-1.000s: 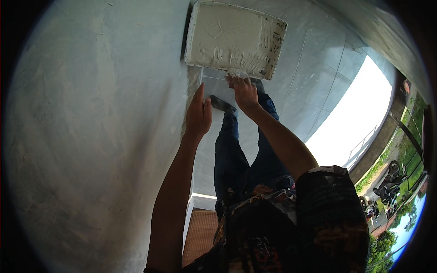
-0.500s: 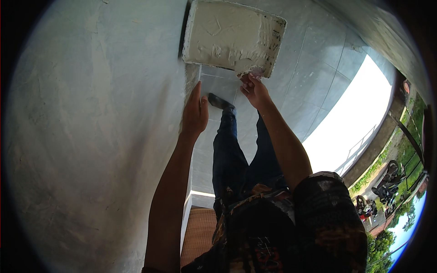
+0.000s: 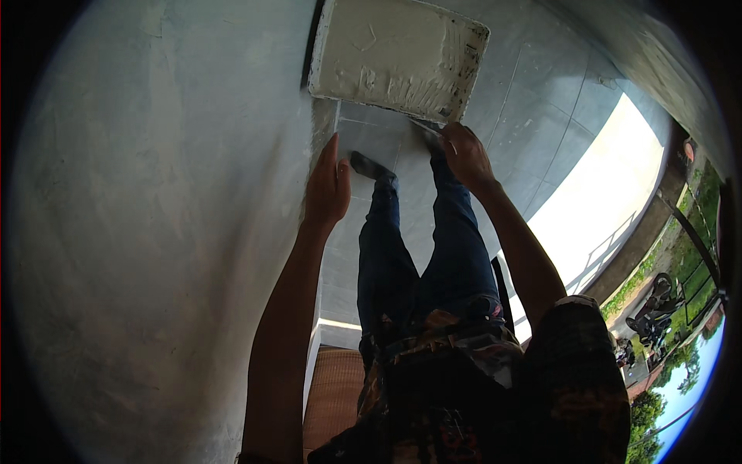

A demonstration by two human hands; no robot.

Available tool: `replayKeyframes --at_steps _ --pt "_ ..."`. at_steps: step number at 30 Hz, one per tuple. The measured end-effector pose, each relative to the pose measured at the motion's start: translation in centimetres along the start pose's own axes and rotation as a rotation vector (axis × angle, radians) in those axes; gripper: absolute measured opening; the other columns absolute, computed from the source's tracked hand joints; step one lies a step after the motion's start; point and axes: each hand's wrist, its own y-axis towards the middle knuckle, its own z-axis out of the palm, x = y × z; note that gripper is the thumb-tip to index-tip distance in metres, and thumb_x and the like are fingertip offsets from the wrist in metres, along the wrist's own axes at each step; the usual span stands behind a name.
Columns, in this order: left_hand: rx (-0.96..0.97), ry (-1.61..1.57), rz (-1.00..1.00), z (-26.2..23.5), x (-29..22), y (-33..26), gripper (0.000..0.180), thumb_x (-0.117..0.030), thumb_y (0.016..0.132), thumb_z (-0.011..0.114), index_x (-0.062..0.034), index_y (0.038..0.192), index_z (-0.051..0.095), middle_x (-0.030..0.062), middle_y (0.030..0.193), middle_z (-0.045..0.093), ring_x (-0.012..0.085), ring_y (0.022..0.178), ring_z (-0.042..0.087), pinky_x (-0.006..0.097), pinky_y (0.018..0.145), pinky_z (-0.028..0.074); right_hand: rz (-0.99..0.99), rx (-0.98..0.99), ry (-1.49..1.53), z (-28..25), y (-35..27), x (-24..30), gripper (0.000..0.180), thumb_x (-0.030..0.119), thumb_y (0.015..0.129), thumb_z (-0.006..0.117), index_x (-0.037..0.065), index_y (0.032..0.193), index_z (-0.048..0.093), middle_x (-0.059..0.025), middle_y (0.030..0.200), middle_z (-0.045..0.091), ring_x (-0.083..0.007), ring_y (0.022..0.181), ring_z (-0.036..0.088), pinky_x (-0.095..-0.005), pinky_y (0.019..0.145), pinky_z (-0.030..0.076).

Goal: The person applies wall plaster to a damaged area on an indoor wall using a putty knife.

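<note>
A rectangular tray (image 3: 478, 66) holds pale, wet putty (image 3: 390, 50), smeared and ridged toward its near and right sides. Just below its near right corner, my right hand (image 3: 469, 155) is closed round a putty knife (image 3: 427, 127). The blade shows as a thin light line, nearly edge-on; its handle is hidden in my fingers. My left hand (image 3: 328, 185) lies along the wall edge below the tray's left corner, fingers stretched out and the thumb apart, holding nothing.
A grey, smooth-coated wall (image 3: 154, 232) fills the left side. My legs (image 3: 386, 247) stand on grey floor tiles (image 3: 533, 100) beneath the tray. A brown woven surface (image 3: 332, 394) lies low near my left arm. Outside at the right are parked motorcycles (image 3: 653, 309) and greenery.
My right hand has drawn back from the putty at the tray's near edge, moving right and slightly down, and turned the putty knife edge-on. My left hand has barely moved.
</note>
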Motion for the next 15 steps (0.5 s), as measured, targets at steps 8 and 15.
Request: replayKeyframes --at_steps 8,15 --pt "0.022 0.018 -0.077 0.7 0.2 -1.3 0.053 -0.02 0.101 0.035 0.0035 0.149 0.033 0.024 0.152 0.038 0.0349 0.143 0.035 0.041 0.118 0.026 -0.256 0.233 -0.259 2.7 8.5 -1.3 0.014 0.009 0.088 0.057 0.004 0.093 0.069 -0.0122 0.097 0.066 -0.0319 0.096 0.064 -0.0428 0.087 0.053" --pt "0.026 0.016 -0.062 0.9 0.3 -1.4 0.055 -0.028 0.104 0.033 0.0037 0.149 0.03 0.0272 0.15 0.038 0.0398 0.14 0.038 0.044 0.116 0.03 -0.325 0.339 -0.449 6.8 13.5 0.7 0.016 0.006 0.083 0.058 0.003 0.096 0.066 -0.0164 0.094 0.066 -0.033 0.096 0.066 -0.0427 0.084 0.054"
